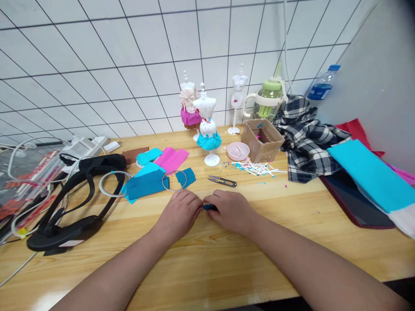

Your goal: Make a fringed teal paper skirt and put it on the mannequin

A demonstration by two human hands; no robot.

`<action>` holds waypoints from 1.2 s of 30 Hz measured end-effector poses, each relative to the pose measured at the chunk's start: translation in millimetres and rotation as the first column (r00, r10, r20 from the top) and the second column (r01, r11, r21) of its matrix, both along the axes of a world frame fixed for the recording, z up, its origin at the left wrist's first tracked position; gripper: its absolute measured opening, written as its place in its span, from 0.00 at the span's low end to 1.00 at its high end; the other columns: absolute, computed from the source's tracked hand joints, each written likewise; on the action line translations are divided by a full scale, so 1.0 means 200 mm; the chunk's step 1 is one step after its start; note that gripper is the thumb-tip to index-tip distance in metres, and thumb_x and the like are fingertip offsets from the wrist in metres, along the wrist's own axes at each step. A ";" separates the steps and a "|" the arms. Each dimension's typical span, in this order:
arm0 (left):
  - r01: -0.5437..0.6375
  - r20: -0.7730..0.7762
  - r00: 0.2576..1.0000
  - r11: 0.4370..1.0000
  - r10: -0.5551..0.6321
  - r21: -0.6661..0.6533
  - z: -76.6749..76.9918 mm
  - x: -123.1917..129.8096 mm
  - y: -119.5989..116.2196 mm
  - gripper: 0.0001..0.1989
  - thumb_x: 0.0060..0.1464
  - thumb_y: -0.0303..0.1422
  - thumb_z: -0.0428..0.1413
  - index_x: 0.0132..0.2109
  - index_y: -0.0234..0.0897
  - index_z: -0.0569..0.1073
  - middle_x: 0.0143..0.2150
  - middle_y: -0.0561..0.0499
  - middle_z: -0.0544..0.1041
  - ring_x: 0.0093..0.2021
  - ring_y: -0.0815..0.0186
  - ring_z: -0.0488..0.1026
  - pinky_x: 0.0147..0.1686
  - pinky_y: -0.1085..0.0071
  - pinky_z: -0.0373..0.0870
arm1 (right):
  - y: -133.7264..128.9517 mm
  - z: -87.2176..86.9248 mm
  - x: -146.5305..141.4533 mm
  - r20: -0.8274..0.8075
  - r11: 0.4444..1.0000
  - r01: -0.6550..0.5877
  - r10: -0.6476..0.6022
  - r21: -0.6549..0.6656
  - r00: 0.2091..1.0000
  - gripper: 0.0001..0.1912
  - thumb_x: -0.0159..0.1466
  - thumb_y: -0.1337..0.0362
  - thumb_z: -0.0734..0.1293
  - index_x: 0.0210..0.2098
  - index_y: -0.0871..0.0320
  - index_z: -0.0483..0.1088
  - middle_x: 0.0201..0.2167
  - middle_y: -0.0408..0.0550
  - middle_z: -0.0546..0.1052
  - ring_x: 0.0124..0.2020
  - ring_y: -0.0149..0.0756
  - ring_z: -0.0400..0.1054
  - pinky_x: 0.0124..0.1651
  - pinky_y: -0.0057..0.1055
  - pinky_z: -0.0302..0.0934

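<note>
My left hand (pixel 182 211) and my right hand (pixel 231 210) meet over the wooden table, fingers closed in pinches. Between them is a small folded dark teal piece (pixel 210 207), fabric or paper; I cannot tell which. The right fingers grip it, and the left fingertips pinch its left end. Most of it is hidden by the fingers. Just beyond the hands lies a pair of black thread snips (pixel 222 180). A wire ring (pixel 175 189) overlaps a dark teal square (pixel 186 177) near my left hand. Farther back stands a small white dress form (pixel 205 108) with a turquoise ruffled skirt (pixel 209 141).
Two more dress forms (pixel 239 84) stand by the tiled wall. A pink dish (pixel 238 150), a cardboard box (pixel 262 140) and white paper strips (pixel 256 167) sit right of centre. Left are coloured sheets (pixel 147 185) and a black headset (pixel 73 229); right, plaid cloth (pixel 304 138).
</note>
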State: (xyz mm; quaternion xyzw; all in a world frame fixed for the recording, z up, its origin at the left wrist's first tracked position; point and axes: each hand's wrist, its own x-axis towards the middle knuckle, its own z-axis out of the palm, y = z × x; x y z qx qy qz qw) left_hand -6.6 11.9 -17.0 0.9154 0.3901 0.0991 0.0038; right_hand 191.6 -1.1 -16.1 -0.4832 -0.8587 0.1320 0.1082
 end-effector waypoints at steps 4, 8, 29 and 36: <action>0.055 -0.008 0.998 0.997 -0.055 0.054 0.01 0.00 0.00 0.09 0.63 0.30 0.50 0.39 0.37 0.75 0.35 0.49 0.77 0.42 0.60 0.72 0.52 0.56 0.64 | -0.01 0.00 -0.01 -0.011 1.000 0.008 -0.008 0.014 1.000 0.10 0.65 0.57 0.64 0.39 0.53 0.76 0.36 0.45 0.75 0.37 0.36 0.70 0.33 0.30 0.54; 0.061 0.039 0.997 0.995 -0.065 0.084 0.03 -0.01 0.00 0.09 0.62 0.30 0.51 0.37 0.38 0.76 0.35 0.50 0.78 0.42 0.60 0.73 0.56 0.53 0.61 | 0.00 -0.02 -0.01 -0.148 0.997 0.071 -0.069 0.012 0.987 0.07 0.64 0.62 0.66 0.36 0.52 0.77 0.37 0.44 0.75 0.37 0.34 0.69 0.34 0.29 0.55; 0.048 0.641 0.323 0.665 0.696 -0.746 -0.04 0.04 -0.02 0.14 0.43 0.42 0.68 0.35 0.38 0.83 0.38 0.46 0.82 0.41 0.59 0.76 0.44 0.65 0.72 | 0.04 -0.05 -0.09 -0.763 0.850 0.051 -0.496 -0.524 0.415 0.09 0.52 0.57 0.74 0.27 0.57 0.79 0.24 0.43 0.74 0.24 0.29 0.59 0.27 0.28 0.53; 0.079 0.653 0.226 0.655 0.723 -0.752 -0.03 0.06 -0.03 0.15 0.43 0.43 0.67 0.36 0.39 0.83 0.41 0.46 0.83 0.44 0.58 0.77 0.49 0.63 0.72 | 0.03 -0.04 -0.09 -0.759 0.882 0.074 -0.441 -0.465 0.478 0.11 0.55 0.57 0.72 0.29 0.58 0.80 0.25 0.44 0.74 0.26 0.30 0.61 0.29 0.28 0.56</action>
